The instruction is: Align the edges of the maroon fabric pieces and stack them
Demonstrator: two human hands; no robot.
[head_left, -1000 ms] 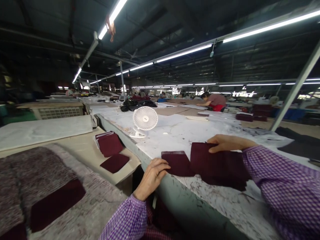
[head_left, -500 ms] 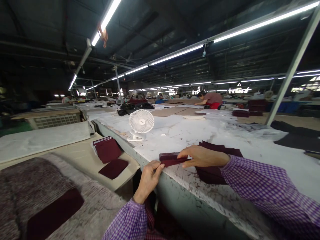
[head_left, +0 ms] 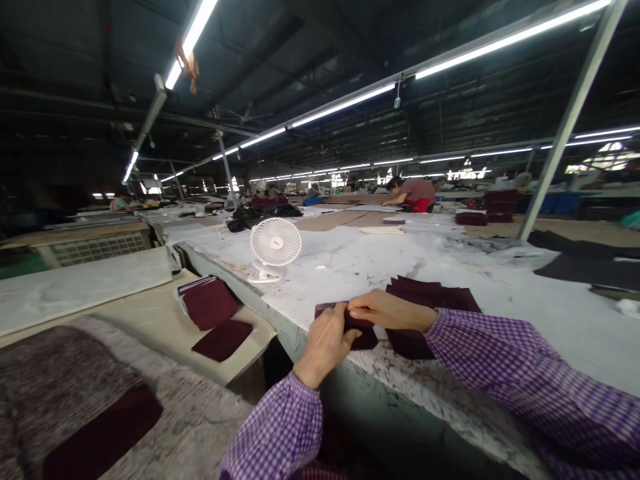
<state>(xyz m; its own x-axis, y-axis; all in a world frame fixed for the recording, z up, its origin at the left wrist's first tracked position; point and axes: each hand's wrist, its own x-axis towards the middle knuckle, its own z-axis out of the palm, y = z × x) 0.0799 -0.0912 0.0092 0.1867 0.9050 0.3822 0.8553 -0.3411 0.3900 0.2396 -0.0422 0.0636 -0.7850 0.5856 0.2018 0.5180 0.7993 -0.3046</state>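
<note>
A dark maroon fabric piece (head_left: 365, 340) lies at the near edge of the white-covered table (head_left: 340, 260), under both hands. My left hand (head_left: 327, 340) bends over its left part, fingers curled down onto the cloth and thumb toward the right. From the right, my right hand (head_left: 390, 310) pinches the cloth, its fingertips close to those of my left hand. Behind the fingers a block-like maroon strip (head_left: 323, 309) shows only in part. Beside my right wrist lies a spread pile of maroon fabric pieces (head_left: 430, 293), partly covered by the forearm.
A white fan (head_left: 276, 242) stands on the table's left edge. Left of it, a lower beige surface (head_left: 145, 313) bears a stack of maroon pieces (head_left: 207, 303). One more maroon piece (head_left: 105, 433) lies nearer me. A co-worker (head_left: 413, 193) bends over the table farther back.
My left hand has moved right and up over the cloth, closer to my right hand. The cloth's near part now lies flat below the fingers. The view has shifted slightly.
</note>
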